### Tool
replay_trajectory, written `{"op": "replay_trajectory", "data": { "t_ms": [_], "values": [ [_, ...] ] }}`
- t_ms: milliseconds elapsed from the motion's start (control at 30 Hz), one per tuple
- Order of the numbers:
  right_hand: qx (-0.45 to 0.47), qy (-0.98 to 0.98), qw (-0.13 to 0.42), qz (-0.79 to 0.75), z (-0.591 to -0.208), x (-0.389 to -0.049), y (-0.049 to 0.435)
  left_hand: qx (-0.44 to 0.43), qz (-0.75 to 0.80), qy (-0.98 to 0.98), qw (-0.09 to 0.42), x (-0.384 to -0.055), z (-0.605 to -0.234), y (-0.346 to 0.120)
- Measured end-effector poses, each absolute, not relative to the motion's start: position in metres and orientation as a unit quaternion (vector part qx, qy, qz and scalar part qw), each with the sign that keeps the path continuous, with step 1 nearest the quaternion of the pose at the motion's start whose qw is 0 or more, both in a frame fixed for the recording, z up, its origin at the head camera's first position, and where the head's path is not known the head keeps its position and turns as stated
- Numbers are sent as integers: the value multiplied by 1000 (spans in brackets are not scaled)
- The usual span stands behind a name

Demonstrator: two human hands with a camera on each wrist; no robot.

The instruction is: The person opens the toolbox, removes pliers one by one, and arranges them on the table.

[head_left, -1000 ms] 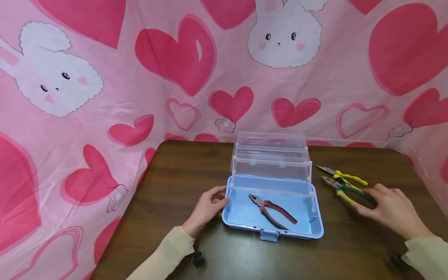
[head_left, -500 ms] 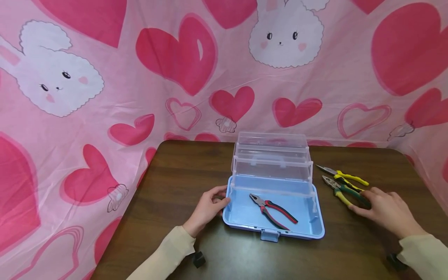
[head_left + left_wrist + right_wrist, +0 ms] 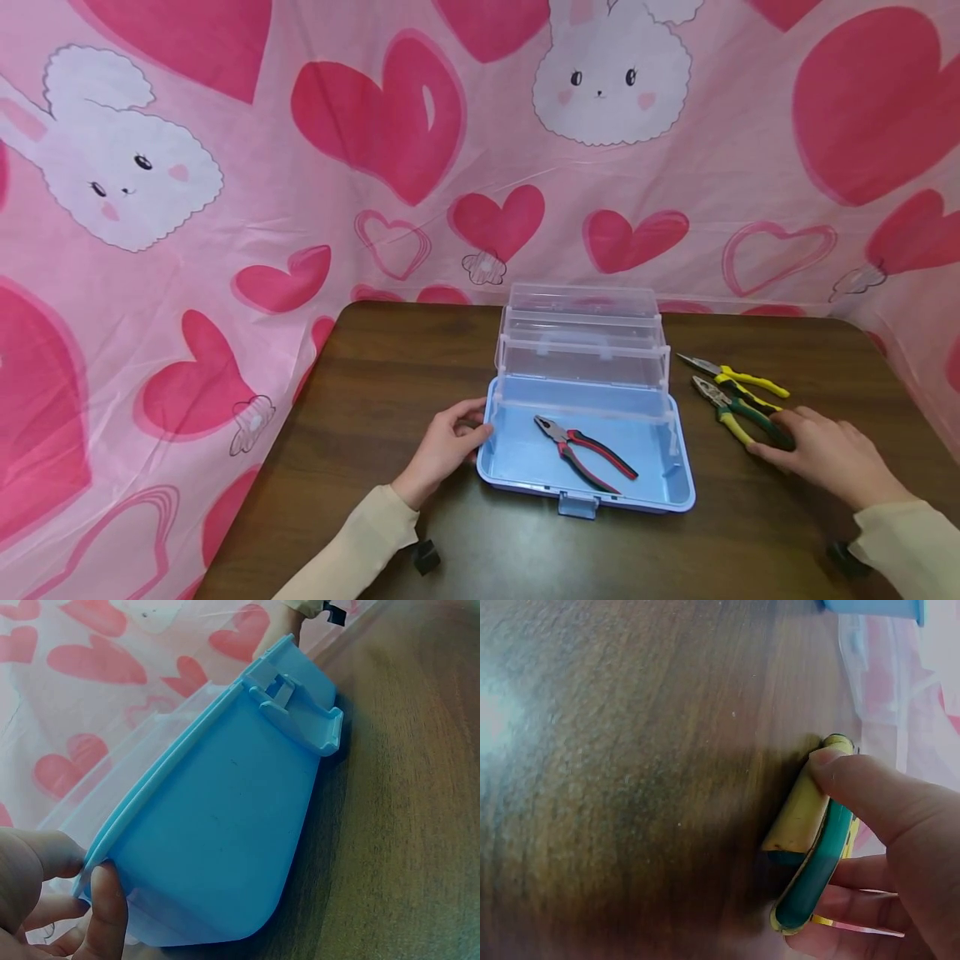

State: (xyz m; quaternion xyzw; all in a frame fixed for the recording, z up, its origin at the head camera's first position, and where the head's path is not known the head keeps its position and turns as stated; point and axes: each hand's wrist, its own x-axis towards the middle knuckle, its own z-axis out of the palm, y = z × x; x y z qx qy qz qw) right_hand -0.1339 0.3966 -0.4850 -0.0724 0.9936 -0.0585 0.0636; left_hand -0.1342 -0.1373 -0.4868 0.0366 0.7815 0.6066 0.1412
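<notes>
My left hand (image 3: 444, 450) pinches the left rim of an opened light-blue toolbox (image 3: 517, 486); the left wrist view shows thumb and fingers on either side of the rim (image 3: 161, 776). Inside the box lie red-and-black combination pliers (image 3: 604, 452). To the right of the box, my right hand (image 3: 832, 457) holds green-and-yellow combination pliers (image 3: 723, 408) by the handles. Seen from the right wrist, the thumb presses the yellow side of one handle (image 3: 799, 814), with fingers around the green one. Their jaws point toward the back left, next to yellow needle-nose pliers (image 3: 756, 382).
Clear plastic trays and a lid (image 3: 581, 333) stand raised at the back of the toolbox. A blue latch (image 3: 577, 505) hangs at its front. The dark wooden table (image 3: 390, 358) meets a pink heart-print cloth (image 3: 315, 183) behind and to the left.
My right hand has shifted slightly left along the green-and-yellow pliers' handles, mostly in the first half second. The left hand and the toolbox stay in place.
</notes>
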Motion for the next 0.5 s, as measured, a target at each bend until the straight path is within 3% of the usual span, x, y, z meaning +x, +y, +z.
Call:
{"op": "replay_trajectory", "data": {
  "t_ms": [500],
  "values": [
    [-64,993,26,-96,-472,-127,398,34,606,782,140,-135,-487,-137]
  ]
}}
